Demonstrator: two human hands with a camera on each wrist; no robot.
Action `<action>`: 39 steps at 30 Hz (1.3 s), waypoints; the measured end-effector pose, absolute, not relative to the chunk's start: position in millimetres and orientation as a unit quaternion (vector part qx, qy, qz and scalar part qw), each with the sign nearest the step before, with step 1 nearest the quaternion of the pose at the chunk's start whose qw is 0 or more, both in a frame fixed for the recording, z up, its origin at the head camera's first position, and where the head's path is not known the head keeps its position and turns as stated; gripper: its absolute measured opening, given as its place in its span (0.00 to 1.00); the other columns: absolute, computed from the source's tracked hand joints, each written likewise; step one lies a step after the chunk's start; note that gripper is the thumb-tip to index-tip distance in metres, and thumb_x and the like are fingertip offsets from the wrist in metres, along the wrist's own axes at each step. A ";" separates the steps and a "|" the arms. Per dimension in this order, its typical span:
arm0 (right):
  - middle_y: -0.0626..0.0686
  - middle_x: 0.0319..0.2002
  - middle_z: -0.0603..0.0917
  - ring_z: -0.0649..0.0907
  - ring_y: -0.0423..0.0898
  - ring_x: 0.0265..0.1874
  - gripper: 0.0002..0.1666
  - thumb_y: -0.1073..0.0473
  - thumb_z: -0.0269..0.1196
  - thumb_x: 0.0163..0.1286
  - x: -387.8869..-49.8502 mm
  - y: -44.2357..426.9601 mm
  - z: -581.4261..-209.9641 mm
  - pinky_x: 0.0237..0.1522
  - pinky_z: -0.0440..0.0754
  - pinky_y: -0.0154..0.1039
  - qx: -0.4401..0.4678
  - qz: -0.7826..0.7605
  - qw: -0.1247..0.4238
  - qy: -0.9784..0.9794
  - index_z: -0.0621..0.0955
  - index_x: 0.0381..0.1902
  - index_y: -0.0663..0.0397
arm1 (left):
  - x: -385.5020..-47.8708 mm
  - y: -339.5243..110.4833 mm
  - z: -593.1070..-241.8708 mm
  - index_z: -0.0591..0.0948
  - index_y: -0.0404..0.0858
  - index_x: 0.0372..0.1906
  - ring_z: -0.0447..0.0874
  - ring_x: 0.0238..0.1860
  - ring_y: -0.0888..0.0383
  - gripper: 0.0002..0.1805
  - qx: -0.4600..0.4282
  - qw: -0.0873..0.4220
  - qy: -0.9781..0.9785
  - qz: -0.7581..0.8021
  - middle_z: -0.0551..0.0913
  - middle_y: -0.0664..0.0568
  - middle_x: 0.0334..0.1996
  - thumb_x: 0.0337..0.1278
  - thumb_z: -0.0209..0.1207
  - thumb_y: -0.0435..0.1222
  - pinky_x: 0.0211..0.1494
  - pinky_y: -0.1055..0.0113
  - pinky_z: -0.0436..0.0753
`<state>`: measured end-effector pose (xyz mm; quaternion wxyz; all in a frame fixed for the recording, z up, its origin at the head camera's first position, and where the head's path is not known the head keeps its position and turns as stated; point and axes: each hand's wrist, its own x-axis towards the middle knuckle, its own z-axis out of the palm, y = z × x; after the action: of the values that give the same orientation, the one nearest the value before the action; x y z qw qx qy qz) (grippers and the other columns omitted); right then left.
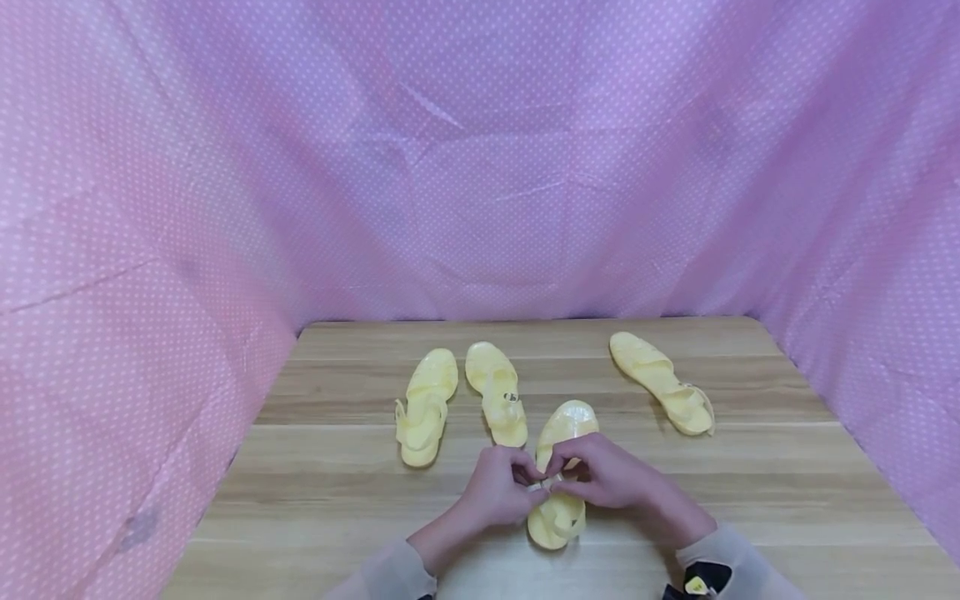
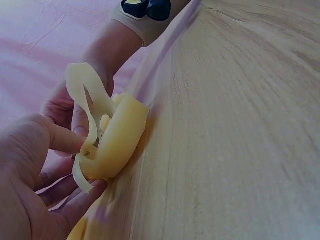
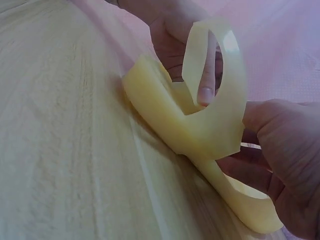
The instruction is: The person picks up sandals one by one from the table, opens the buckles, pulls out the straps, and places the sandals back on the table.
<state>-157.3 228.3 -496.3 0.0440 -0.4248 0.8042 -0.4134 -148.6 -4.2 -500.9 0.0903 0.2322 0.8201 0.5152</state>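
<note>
A pale yellow jelly sandal [image 1: 567,421] lies on the table near the front, toe pointing away. From its left side my left hand [image 1: 504,487] pinches the ankle strap, thumb and fingers meeting at it. The right hand [image 1: 611,473] pinches the strap from the other side, its fingertips almost meeting the left ones. In the left wrist view, the left fingers hold the strap [image 2: 82,82] by a small metal buckle [image 2: 86,154], below which a loose strap end hangs. The right wrist view has the strap loop standing above the heel [image 3: 155,97]; the right fingertips are partly hidden behind it.
Two more yellow sandals, one at the left [image 1: 431,379] and one beside it [image 1: 489,371], lie behind my hands. Another sandal [image 1: 648,367] lies slanted at the right back. Pink dotted cloth [image 1: 480,208] surrounds the wooden table [image 1: 322,500].
</note>
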 end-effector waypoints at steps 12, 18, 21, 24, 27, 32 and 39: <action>0.45 0.41 0.89 0.87 0.33 0.43 0.06 0.64 0.69 0.73 -156.6 229.2 -502.4 0.41 0.91 0.33 -0.412 -0.432 0.058 0.800 0.85 0.44 0.47 | -146.6 -3.6 -504.0 0.90 0.40 0.26 0.83 0.25 0.72 0.07 0.203 0.105 0.816 0.532 0.90 0.54 0.24 0.44 0.79 0.29 0.33 0.76 0.85; 0.45 0.42 0.91 0.88 0.34 0.44 0.07 0.66 0.70 0.71 -155.6 228.3 -507.3 0.41 0.91 0.33 -0.413 -0.431 0.046 0.801 0.85 0.42 0.48 | -147.0 -4.6 -504.2 0.91 0.40 0.26 0.84 0.26 0.72 0.06 0.206 0.106 0.815 0.531 0.90 0.54 0.25 0.45 0.79 0.29 0.34 0.76 0.86; 0.45 0.43 0.91 0.89 0.36 0.45 0.08 0.67 0.70 0.70 -156.7 229.1 -507.5 0.42 0.91 0.33 -0.414 -0.430 0.049 0.800 0.85 0.42 0.49 | -147.5 -4.9 -503.4 0.91 0.39 0.27 0.84 0.27 0.73 0.06 0.211 0.102 0.815 0.530 0.90 0.55 0.26 0.45 0.79 0.29 0.34 0.76 0.86; 0.45 0.43 0.91 0.90 0.38 0.46 0.08 0.67 0.68 0.71 -157.9 230.1 -507.4 0.43 0.92 0.33 -0.422 -0.429 0.052 0.797 0.84 0.43 0.49 | -148.2 -5.0 -503.3 0.91 0.39 0.27 0.84 0.27 0.73 0.06 0.215 0.100 0.816 0.528 0.90 0.54 0.26 0.46 0.79 0.29 0.34 0.76 0.86; 0.45 0.43 0.91 0.90 0.39 0.45 0.06 0.66 0.67 0.73 -158.6 230.6 -507.2 0.43 0.92 0.34 -0.427 -0.424 0.052 0.797 0.84 0.43 0.49 | -148.2 -4.9 -503.6 0.90 0.38 0.27 0.84 0.26 0.73 0.06 0.219 0.099 0.816 0.525 0.91 0.53 0.27 0.46 0.78 0.29 0.34 0.77 0.86; 0.44 0.41 0.91 0.89 0.36 0.44 0.07 0.67 0.67 0.73 -159.3 230.3 -506.1 0.44 0.91 0.33 -0.434 -0.413 0.049 0.799 0.83 0.42 0.49 | -148.0 -4.7 -503.8 0.90 0.38 0.27 0.83 0.25 0.73 0.06 0.222 0.099 0.817 0.522 0.91 0.53 0.26 0.46 0.78 0.30 0.33 0.76 0.86; 0.40 0.36 0.89 0.86 0.30 0.38 0.12 0.70 0.68 0.65 -162.7 229.1 -505.1 0.39 0.89 0.30 -0.453 -0.372 0.009 0.810 0.82 0.38 0.46 | -149.3 -4.7 -503.6 0.90 0.38 0.26 0.82 0.24 0.73 0.06 0.212 0.101 0.820 0.523 0.89 0.55 0.24 0.46 0.78 0.30 0.31 0.76 0.85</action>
<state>-162.7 229.1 -505.1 0.0085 -0.4535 0.8097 -0.3724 -149.3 -4.7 -503.6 0.1007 0.2124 0.8195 0.5226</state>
